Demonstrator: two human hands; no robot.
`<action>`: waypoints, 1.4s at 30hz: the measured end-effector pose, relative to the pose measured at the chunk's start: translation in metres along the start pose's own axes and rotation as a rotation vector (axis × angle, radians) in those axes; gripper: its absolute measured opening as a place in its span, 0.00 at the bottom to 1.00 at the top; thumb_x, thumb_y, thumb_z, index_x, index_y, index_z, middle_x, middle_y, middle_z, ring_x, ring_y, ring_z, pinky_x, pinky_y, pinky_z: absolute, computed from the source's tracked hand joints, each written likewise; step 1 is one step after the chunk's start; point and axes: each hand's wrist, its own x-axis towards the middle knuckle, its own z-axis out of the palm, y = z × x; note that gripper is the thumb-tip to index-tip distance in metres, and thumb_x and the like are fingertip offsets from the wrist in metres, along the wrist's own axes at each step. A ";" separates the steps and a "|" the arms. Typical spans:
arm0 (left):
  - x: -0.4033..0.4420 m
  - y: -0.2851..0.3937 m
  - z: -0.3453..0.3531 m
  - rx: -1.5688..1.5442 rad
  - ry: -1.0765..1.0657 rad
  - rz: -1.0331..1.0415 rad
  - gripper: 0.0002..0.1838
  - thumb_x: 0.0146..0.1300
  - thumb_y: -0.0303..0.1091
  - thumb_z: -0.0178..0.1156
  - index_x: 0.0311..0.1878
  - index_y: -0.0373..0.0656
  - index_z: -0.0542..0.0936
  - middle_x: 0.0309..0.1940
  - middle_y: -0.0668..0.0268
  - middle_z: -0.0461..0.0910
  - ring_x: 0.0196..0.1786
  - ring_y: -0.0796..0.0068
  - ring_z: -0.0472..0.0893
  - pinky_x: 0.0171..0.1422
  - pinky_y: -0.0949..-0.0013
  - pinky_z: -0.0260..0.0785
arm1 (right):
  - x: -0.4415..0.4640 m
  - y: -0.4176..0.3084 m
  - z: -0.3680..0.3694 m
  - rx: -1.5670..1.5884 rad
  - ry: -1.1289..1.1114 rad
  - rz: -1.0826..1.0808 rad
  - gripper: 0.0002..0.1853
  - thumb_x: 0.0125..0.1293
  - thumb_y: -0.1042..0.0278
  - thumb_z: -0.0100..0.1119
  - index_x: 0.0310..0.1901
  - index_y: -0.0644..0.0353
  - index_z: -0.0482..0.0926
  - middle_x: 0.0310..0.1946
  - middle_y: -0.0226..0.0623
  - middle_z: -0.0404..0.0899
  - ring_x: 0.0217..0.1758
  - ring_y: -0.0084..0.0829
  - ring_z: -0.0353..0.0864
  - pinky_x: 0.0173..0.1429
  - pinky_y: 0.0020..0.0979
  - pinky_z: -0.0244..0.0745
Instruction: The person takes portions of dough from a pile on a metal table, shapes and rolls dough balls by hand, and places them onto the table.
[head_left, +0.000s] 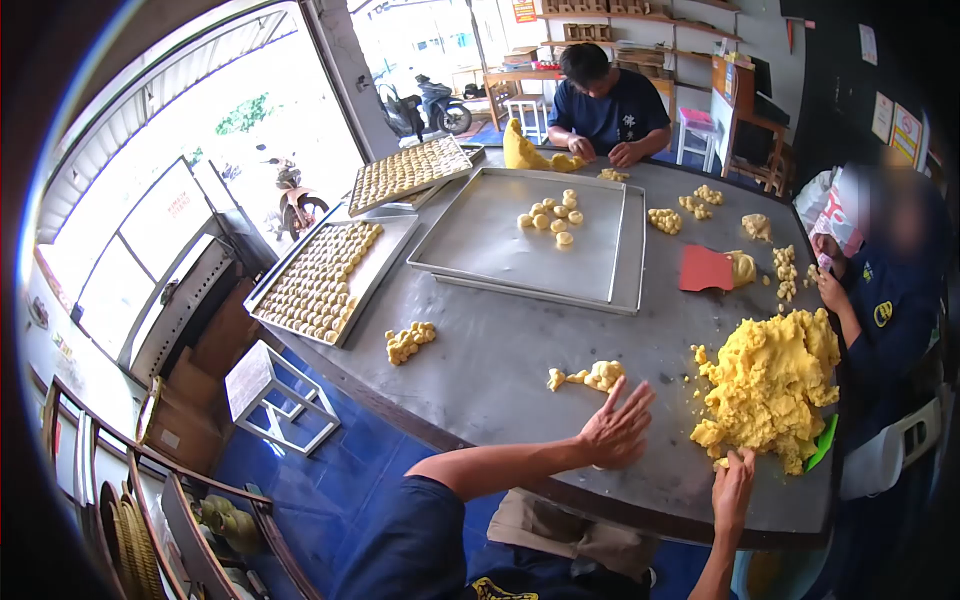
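My left hand [617, 428] is held over the front of the table with its fingers spread and nothing visible in it. Just beyond its fingertips lies a small cluster of pale dough pieces [603, 376]. At the near edge of a large crumbly mound of yellow dough [770, 385], my right hand [734, 492] pinches a bit of that dough between its fingertips. A green scraper [823, 443] sticks out from under the mound's right side.
Metal trays hold rounded dough pieces: a sparse one [470, 235] mid-table, fuller ones [310, 285] at left. A red sheet [706, 268] and dough clusters [410, 342] lie around. One co-worker [615, 110] sits across, another [895, 290] at right. A stool [258, 385] stands at left.
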 end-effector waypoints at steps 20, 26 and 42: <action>-0.070 0.062 -0.040 0.012 -0.117 -0.423 0.16 0.59 0.32 0.59 0.50 0.38 0.74 0.44 0.57 0.72 0.52 0.59 0.72 0.57 0.53 0.62 | -0.035 -0.039 0.001 -0.045 0.034 -0.044 0.21 0.63 0.86 0.51 0.59 0.76 0.75 0.55 0.56 0.76 0.58 0.52 0.76 0.63 0.43 0.72; -0.061 0.057 -0.036 -0.609 0.199 -0.649 0.09 0.68 0.31 0.56 0.47 0.38 0.72 0.42 0.55 0.79 0.48 0.53 0.79 0.51 0.55 0.70 | -0.048 -0.038 0.015 -0.248 0.009 -0.224 0.23 0.60 0.86 0.52 0.60 0.75 0.73 0.54 0.53 0.71 0.58 0.51 0.71 0.65 0.43 0.69; -0.025 0.072 -0.062 -1.158 0.106 -0.780 0.14 0.74 0.36 0.56 0.54 0.37 0.81 0.32 0.56 0.87 0.37 0.70 0.89 0.41 0.64 0.80 | -0.024 -0.126 -0.004 0.542 0.061 -0.208 0.16 0.63 0.79 0.63 0.53 0.69 0.83 0.48 0.51 0.84 0.51 0.51 0.82 0.58 0.43 0.76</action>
